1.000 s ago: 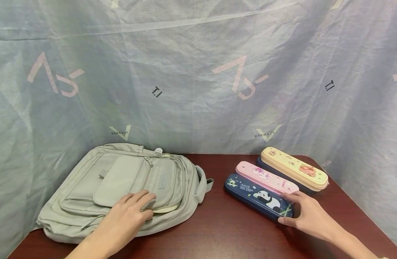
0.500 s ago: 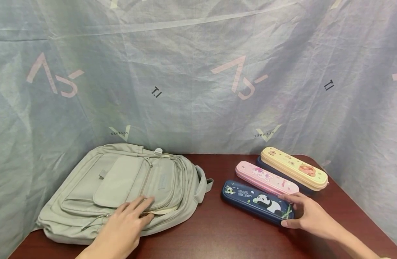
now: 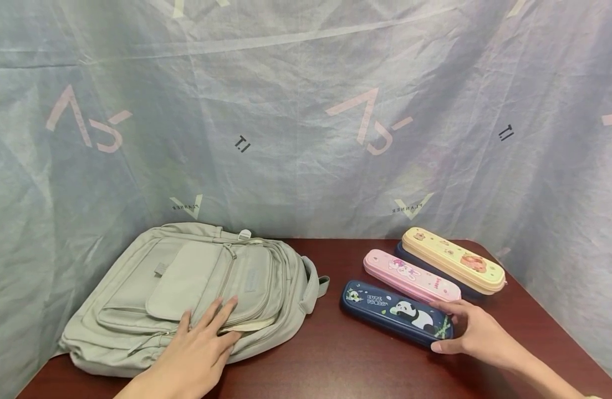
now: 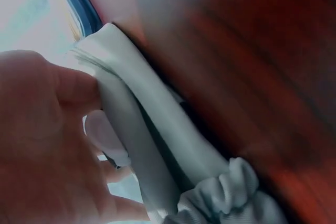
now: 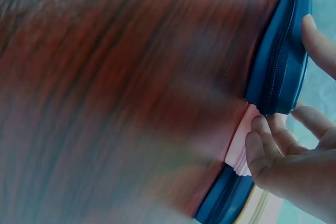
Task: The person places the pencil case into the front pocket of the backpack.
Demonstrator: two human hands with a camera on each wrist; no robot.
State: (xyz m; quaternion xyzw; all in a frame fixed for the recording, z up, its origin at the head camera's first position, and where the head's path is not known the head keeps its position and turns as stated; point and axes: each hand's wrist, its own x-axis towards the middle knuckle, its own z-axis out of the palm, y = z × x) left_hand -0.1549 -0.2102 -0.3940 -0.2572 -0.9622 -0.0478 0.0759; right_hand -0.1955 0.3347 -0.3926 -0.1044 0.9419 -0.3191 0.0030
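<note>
In the head view a pale grey-green backpack [image 3: 196, 277] lies flat at the left of the table. My left hand [image 3: 196, 349] rests on its near side with the fingers spread; the thumb is beside a pocket opening. In the left wrist view the thumb [image 4: 79, 87] touches the bag's fabric edge. On the right, my right hand [image 3: 478, 332] holds the near end of a navy panda pencil case [image 3: 381, 307], thumb on one side and fingers on the other. The case's zipped side [image 5: 278, 51] shows in the right wrist view.
Just behind the panda case lies a pink rabbit pencil case [image 3: 408, 274]. Farther back, a yellow pencil case [image 3: 450, 257] sits on top of a dark blue one [image 3: 404, 256]. A grey printed cloth [image 3: 296, 166] hangs behind the reddish-brown table [image 3: 306, 354].
The panda case has shifted toward me, apart from the pink case, with my right hand on it. My left hand has slid slightly nearer and its fingers have spread.
</note>
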